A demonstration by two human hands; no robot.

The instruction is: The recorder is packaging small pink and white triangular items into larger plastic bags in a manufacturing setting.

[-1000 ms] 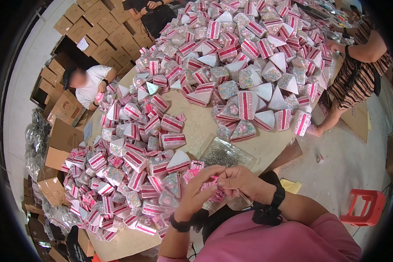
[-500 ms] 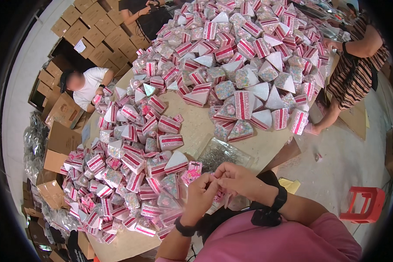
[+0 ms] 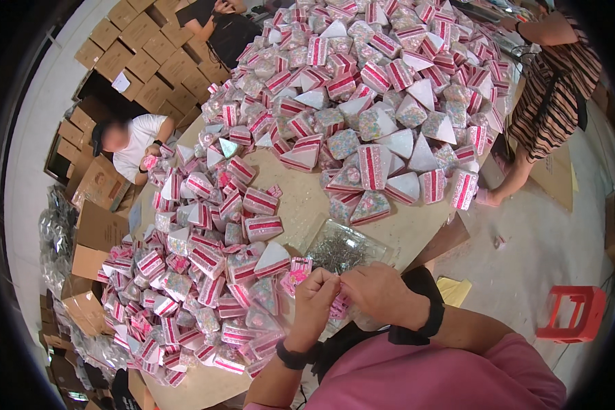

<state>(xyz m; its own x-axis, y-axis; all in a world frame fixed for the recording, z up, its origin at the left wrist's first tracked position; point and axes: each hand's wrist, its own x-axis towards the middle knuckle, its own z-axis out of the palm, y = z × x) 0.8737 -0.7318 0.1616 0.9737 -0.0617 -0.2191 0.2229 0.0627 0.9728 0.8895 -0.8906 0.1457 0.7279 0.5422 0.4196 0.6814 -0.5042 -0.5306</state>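
Observation:
My left hand (image 3: 313, 304) and my right hand (image 3: 383, 294) meet at the fingertips above the near table edge. Both are closed in a pinch, and the small thing between the fingers is too hidden to name. A pink patterned piece (image 3: 337, 309) shows just below the fingertips, partly covered by the hands. Beside my left hand lies a pink printed card (image 3: 296, 275). Just beyond the hands sits a clear plastic tray (image 3: 381, 250) holding a heap of thin metal pieces (image 3: 338, 251). Wrapped cake-slice-shaped ornaments (image 3: 263, 227), pink and white, are piled to the left.
A larger pile of cake-slice ornaments (image 3: 372, 166) covers the far table (image 3: 290, 198). One person in white (image 3: 140, 143) works at the left, another in stripes (image 3: 550, 102) at the right. Cardboard boxes (image 3: 140, 34) are stacked behind. A red plastic stool (image 3: 572, 314) stands on the floor.
My fingertips stay together, with the right hand's fingers now curled lower. The person in stripes has raised an arm away from the pile. The person in white now lifts a small pink thing.

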